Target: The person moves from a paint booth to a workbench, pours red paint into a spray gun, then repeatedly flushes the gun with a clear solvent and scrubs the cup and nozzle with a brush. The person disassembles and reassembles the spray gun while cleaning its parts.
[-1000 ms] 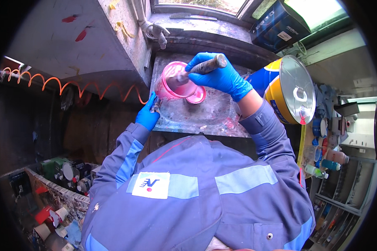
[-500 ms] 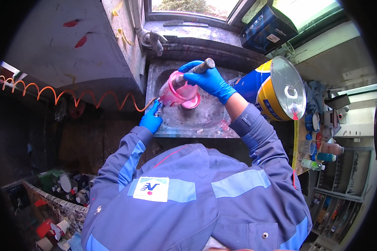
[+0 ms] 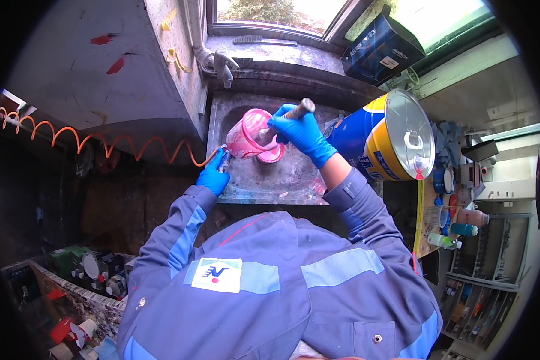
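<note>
My right hand point(image 3: 303, 135), in a blue glove, is closed round the thick, stained handle point(image 3: 300, 109) of a brush whose lower end reaches into a pink-stained cup point(image 3: 242, 139). This cup tilts with its mouth toward my right hand, above a second pink cup point(image 3: 271, 156) on the tray. My left hand point(image 3: 213, 178), gloved too, is closed on a small air tool point(image 3: 224, 161) beside the tilted cup. An orange coiled hose point(image 3: 156, 141) runs to the tool. Whether the tool is joined to the cup, I cannot tell.
Beneath the cups lies a stained metal sink tray point(image 3: 252, 191). A blue and yellow drum point(image 3: 366, 135) leans in from the right. A tap point(image 3: 225, 67) juts out at the back left; a wire brush point(image 3: 264, 40) and a dark box point(image 3: 384, 48) sit on the sill.
My right hand has moved slightly right and down with the brush, uncovering more of the tilted cup's rim. The left hand keeps its grip on the air tool. The whole view has shifted slightly.
</note>
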`<state>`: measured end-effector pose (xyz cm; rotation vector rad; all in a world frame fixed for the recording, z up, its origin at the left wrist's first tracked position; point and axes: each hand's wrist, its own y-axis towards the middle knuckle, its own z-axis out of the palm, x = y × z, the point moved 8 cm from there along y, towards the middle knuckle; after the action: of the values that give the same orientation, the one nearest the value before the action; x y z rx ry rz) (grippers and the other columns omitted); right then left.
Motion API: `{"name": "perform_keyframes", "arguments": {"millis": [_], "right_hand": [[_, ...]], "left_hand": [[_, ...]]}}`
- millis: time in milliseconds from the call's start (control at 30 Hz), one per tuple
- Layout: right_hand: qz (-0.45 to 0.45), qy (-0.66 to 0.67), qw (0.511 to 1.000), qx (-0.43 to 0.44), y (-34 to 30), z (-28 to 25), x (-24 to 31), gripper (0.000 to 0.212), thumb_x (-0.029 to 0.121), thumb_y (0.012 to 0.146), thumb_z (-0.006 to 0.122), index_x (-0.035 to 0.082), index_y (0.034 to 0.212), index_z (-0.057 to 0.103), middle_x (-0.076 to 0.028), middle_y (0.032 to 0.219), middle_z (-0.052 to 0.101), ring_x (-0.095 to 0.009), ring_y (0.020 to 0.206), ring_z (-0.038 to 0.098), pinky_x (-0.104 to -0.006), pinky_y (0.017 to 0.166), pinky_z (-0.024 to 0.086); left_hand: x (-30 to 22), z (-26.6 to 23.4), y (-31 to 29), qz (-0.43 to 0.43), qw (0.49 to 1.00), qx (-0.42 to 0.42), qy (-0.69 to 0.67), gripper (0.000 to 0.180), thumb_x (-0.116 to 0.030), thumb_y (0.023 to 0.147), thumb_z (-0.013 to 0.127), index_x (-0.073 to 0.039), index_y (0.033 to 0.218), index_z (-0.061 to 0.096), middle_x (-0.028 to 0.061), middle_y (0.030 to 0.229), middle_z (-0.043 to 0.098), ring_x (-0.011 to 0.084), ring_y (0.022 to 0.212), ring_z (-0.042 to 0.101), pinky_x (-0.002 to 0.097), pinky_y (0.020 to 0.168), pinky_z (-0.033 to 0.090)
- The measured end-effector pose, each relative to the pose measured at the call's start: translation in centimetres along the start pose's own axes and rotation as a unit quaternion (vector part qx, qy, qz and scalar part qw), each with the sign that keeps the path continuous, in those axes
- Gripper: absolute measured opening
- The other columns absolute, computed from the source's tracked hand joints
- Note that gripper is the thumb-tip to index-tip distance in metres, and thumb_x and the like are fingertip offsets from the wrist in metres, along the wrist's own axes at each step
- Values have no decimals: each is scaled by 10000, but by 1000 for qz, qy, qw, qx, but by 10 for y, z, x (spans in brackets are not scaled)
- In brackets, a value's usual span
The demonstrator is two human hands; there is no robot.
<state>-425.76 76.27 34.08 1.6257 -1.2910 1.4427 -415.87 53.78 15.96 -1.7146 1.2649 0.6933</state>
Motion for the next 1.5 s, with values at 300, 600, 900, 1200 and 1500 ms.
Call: {"name": "perform_keyframes", "arguments": {"millis": [300,600,900,1200,1500], "right_hand": [[-109,158,981,-13,-35,-44,64,225,96,872,707,32,1079,643,-91,1016,688,-158,851,672,-279,796,554],[-135,-99,984,-64,-13,-15,39,210,196,793,788,39,829,653,-72,799,698,-128,727,671,-274,668,540],[-235,-112,959,114,-27,-54,85,240,181,792,807,44,958,700,-56,895,708,-140,839,675,-307,775,559],[-92,-248,964,-13,-54,-91,76,220,218,791,805,55,903,708,-45,867,702,-124,777,673,-260,719,548],[-251,-112,960,56,-57,-69,96,199,68,822,751,34,1011,697,-64,963,710,-139,896,671,-276,829,539]], "left_hand": [[-18,-10,-9,-9,994,-14,-104,728,-24,780,553,-213,1471,423,167,1257,631,206,1078,634,296,886,480],[-48,-14,-8,47,995,-27,-78,840,43,746,523,-221,1521,333,127,1243,635,174,1065,622,268,882,466],[-23,-7,-6,45,999,-7,2,770,-39,790,541,-246,1506,351,240,1213,607,350,1062,636,315,887,477],[-4,-12,5,36,998,-55,22,741,-71,815,552,-291,1495,358,234,1207,616,358,1092,628,345,899,480],[-12,-3,-1,46,998,-37,25,603,-87,907,526,-196,1483,386,199,1363,537,319,1237,554,306,979,436]]}}
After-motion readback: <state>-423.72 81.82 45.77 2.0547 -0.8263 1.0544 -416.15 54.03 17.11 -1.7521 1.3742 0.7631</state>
